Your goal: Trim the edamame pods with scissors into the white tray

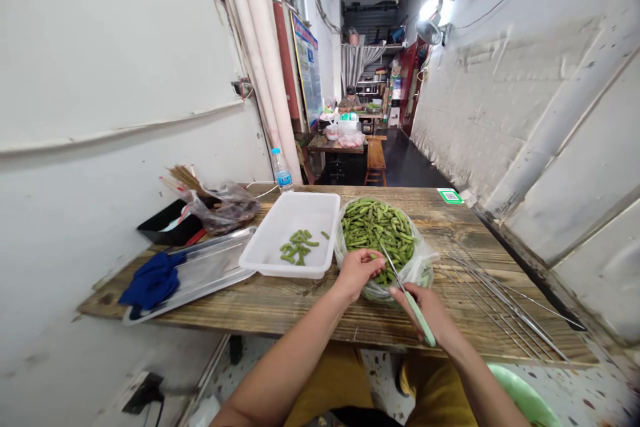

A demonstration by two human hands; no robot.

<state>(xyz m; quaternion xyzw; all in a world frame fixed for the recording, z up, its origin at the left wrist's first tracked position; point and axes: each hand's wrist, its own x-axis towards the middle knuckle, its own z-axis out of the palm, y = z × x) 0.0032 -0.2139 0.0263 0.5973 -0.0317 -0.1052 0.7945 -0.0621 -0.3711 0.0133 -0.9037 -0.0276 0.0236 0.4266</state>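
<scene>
A clear plastic bag [425,260] full of green edamame pods [370,220] stands on the wooden table in front of me. At its near side, my left hand [359,272] pinches an edamame pod between thumb and fingers. My right hand [425,310] is wrapped round the pale green handle of a pair of scissors [420,320], whose metal blades point up over the pods beside my left fingertips. Left of the bag sits a white plastic tub [270,250], with a small heap of loose pods [299,247] on its bottom.
A metal tray [210,273] bearing a blue cloth [155,279] lies on the left, near a black box [167,223] and a bag [235,203]. A water bottle [283,172] stands behind the tub. Long metal skewers [500,300] lie on the right. A person [350,100] sits far back.
</scene>
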